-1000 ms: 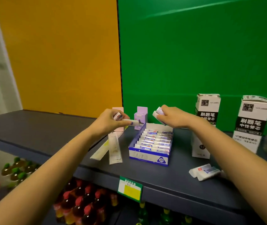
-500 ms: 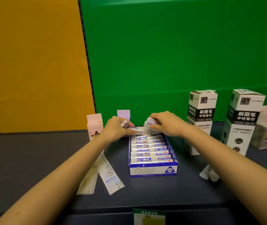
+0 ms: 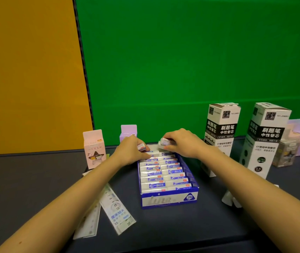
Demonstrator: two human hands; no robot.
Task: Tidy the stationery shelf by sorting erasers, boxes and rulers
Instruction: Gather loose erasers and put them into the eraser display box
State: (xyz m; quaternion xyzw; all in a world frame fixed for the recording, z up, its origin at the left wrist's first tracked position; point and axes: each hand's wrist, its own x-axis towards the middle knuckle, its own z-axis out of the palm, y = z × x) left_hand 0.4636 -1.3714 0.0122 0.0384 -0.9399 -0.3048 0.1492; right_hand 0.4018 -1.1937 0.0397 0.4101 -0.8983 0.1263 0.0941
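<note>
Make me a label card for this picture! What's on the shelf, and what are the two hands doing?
left hand: holds an eraser over the back of the blue box
right hand: holds a second eraser there too
blue box: open, with rows of wrapped erasers inside
printed ruler: flat on the shelf, left of the blue box
pale ruler: flat beside it
pink box: standing, back left
purple box: standing behind the left hand
tall boxes: two, standing on the right

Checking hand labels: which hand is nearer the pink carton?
Left. The left hand is just right of the pink carton; the right hand is farther right, over the eraser tray's far end.
</note>
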